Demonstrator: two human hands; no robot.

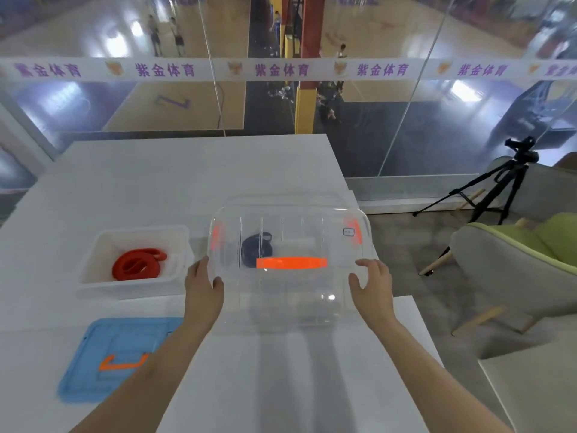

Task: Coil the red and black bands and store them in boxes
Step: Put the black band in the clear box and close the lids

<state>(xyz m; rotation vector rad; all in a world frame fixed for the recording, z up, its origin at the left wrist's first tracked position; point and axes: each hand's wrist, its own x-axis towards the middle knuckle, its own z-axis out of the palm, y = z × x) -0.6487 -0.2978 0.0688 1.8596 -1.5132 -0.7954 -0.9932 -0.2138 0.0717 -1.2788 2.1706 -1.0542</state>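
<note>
Across the far glass wall ran a white banner (pixel 281 70) with purple writing, "紫金体育", repeated at least five times beside orange crests. A small label (pixel 348 231) sat on the far right corner of the clear lid (pixel 290 292), too small to read.

My left hand (pixel 203 289) and right hand (pixel 373 284) each gripped a near corner of that lid, thumbs on top, holding it level over the white worktop (pixel 156 182). It carried an orange handle (pixel 292 263). The black band (pixel 256 250), coiled, showed through it from below; I could not make out the walls of the container under it. Left of it stood one white box (pixel 93 285) with the red band (pixel 137 264) coiled inside. Near left lay one blue lid (pixel 93 370), flat, partly under my left forearm.

Two bands, two lids. Beyond the glass lay shiny sports courts. Right of the worktop stood one black tripod (pixel 499 185) and a grey chair (pixel 499 276) with green cushions.
</note>
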